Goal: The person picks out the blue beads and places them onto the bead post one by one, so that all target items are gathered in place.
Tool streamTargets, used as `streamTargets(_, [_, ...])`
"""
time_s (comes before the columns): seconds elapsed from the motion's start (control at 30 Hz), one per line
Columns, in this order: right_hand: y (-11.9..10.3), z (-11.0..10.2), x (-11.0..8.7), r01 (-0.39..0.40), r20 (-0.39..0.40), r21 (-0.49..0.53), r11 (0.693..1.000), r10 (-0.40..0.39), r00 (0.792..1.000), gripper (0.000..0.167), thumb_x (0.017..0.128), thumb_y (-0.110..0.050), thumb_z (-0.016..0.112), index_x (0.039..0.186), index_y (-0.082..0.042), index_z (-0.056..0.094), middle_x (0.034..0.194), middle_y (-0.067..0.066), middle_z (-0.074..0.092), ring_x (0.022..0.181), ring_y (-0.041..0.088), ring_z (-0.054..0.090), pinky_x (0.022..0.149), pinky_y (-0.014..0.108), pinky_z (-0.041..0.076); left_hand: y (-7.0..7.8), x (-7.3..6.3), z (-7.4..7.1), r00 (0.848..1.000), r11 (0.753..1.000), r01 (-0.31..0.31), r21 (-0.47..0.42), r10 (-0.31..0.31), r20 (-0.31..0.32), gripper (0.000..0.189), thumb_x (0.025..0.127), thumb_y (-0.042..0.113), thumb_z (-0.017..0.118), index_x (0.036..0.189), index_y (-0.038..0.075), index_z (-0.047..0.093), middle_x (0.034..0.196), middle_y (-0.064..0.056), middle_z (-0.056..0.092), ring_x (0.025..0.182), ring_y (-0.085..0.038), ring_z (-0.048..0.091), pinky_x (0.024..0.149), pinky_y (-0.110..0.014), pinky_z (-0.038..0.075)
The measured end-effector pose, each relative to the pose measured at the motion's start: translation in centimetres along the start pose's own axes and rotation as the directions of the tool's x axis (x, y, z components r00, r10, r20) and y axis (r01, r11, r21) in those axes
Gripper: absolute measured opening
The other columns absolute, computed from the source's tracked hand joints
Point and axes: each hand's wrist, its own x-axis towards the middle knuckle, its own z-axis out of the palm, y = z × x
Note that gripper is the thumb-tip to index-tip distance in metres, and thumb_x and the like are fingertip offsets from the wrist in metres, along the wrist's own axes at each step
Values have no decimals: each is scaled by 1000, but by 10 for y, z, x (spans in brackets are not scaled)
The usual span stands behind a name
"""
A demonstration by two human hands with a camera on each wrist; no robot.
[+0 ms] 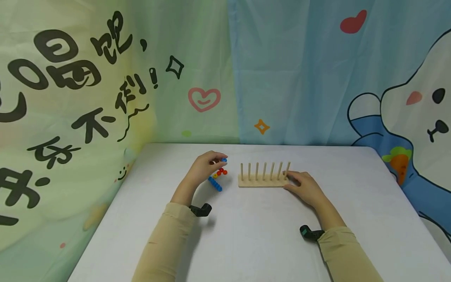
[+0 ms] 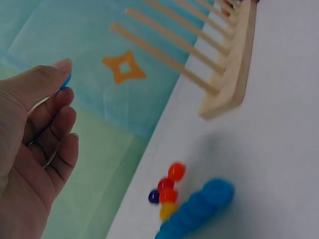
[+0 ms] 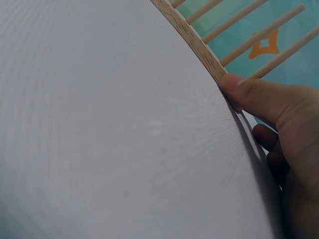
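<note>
So the left hand (image 1: pixel 204 167) has a small blue bead (image 1: pixel 224 159) pinched between thumb and finger, with just a sliver poking out in the left wrist view. My worry: a fingertip-only hold like that, one squeeze too many and it could pop out and roll off. The right hand (image 1: pixel 304 188) is gripping the wooden rack (image 1: pixel 262 183) at its 3 o'clock end, thumb on the near corner. If that grip slips, I'd guess the rack slides or twists and takes the thin pegs (image 1: pixel 264 171) with it. Those fingers are also close enough to knock the end peg. Over at 9 o'clock from the rack: red beads (image 1: pixel 222 171), a yellow bead (image 1: pixel 215 176), a dark bead (image 2: pixel 154 196), and a blue bumpy stick (image 1: pixel 215 184) at 7 o'clock from the reds. The left hand's right near that bunch, so a low wrist could scatter it.
</note>
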Motion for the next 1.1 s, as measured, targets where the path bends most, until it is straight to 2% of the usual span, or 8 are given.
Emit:
streamTargets(0.23, [1, 0, 0, 4, -9, 0, 1000, -4, 1000, 62, 92, -42, 69, 143, -10, 52, 140, 20, 55, 125, 40, 47, 104, 62, 36, 24, 10, 16, 998, 997, -59, -57, 60, 18, 26, 93, 39, 68, 117, 30, 70, 105, 10, 64, 89, -11, 59, 78, -29, 52])
streamTargets(0.33, [1, 0, 0, 9, -10, -1, 1000, -9, 1000, 61, 91, -40, 69, 142, -10, 53, 139, 20, 55, 124, 39, 48, 104, 61, 37, 28, 12, 23, 997, 995, -76, -69, 78, 26, 25, 93, 38, 68, 117, 29, 70, 104, 10, 64, 87, -11, 59, 74, -29, 53])
streamTargets(0.47, [1, 1, 0, 19, -17, -5, 1000, -19, 1000, 58, 91, -38, 70, 140, -11, 55, 139, 19, 56, 123, 39, 49, 104, 60, 37, 30, 15, 31, 993, 993, -109, -47, 111, 44, 25, 95, 37, 67, 117, 27, 70, 105, 10, 65, 91, -8, 59, 80, -27, 52])
streamTargets(0.6, [1, 2, 0, 26, -20, -8, 1000, -26, 999, 58, 91, -39, 70, 139, -12, 56, 140, 17, 56, 123, 38, 49, 105, 60, 36, 29, 17, 36, 991, 992, -121, -34, 122, 51, 24, 95, 35, 66, 117, 26, 70, 106, 8, 65, 94, -8, 58, 84, -28, 50])
streamTargets(0.9, [3, 3, 0, 19, -21, -10, 1000, -20, 1000, 59, 90, -42, 70, 140, -13, 56, 142, 16, 55, 126, 39, 47, 106, 61, 35, 18, 16, 46, 996, 996, -71, -46, 73, 46, 27, 93, 37, 68, 117, 24, 71, 104, 10, 65, 91, -9, 59, 80, -27, 50])
streamTargets(1.1, [3, 2, 0, 18, -20, -12, 1000, -18, 1000, 59, 91, -41, 70, 140, -13, 56, 143, 16, 55, 127, 39, 47, 107, 61, 34, 8, 15, 59, 997, 997, -44, -57, 47, 59, 28, 94, 33, 69, 116, 18, 71, 112, 7, 68, 95, -10, 61, 84, -30, 51])
